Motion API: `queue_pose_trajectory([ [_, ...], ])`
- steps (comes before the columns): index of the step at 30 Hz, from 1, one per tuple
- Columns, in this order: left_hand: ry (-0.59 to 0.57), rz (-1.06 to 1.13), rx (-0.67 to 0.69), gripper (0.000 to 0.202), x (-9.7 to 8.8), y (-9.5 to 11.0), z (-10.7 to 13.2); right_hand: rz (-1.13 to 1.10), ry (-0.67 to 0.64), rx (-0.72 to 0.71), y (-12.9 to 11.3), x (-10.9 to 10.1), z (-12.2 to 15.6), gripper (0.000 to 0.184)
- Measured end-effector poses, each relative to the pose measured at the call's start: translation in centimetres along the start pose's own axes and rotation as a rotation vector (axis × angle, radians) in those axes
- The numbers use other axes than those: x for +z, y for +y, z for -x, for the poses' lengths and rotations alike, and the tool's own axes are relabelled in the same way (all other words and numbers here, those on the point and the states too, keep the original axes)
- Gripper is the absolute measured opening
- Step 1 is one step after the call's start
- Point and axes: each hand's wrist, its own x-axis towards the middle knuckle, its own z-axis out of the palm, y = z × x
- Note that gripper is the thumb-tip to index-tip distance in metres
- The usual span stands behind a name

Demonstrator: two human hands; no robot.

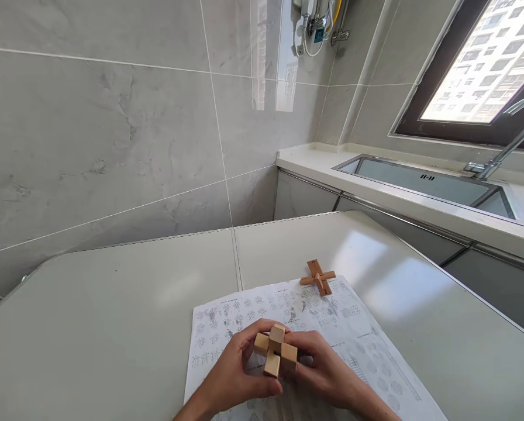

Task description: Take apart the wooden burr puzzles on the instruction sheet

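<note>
A pale wooden burr puzzle (276, 338), made of interlocking square bars, is held between both hands above a printed sheet. My left hand (240, 371) curls round its left side, with the thumb along the near edge and the fingers behind. From the right, my right hand (326, 368) grips the puzzle, its fingers partly hidden behind the bars. The printed paper sheet (367, 351) lies under both hands and carries small diagrams and text. At its far edge rests a darker brown wooden cross-shaped puzzle (318, 277), touched by neither hand.
The pale table (90, 327) has rounded far corners and a seam across it. A grey tiled wall (113, 140) rises behind. To the right stand a counter with a sink (420, 178), a faucet (503, 155) and a window (481, 64). Pipes (319, 26) hang at the upper corner.
</note>
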Motion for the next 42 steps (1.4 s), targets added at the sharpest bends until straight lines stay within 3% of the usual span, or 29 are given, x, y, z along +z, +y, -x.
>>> queue_pose_trajectory([
  [10,0.058,0.002,0.031,0.063,0.3,-0.4,-0.1,0.079,0.115,0.000,0.9,0.6,-0.2,0.020],
  [13,0.104,-0.018,0.049,0.058,0.7,-0.3,0.0,0.119,0.195,0.028,1.3,0.7,-0.2,0.010],
  [17,0.193,-0.044,0.048,0.052,1.2,-0.2,0.1,0.192,0.298,0.058,2.0,0.8,-0.2,0.020],
  [30,0.270,-0.065,0.025,0.056,1.3,-0.4,0.2,0.069,0.241,0.033,2.6,0.9,0.0,0.035],
  [42,0.312,-0.115,0.009,0.054,1.8,-0.2,0.3,-0.016,0.227,0.037,2.9,0.9,0.0,0.030],
])
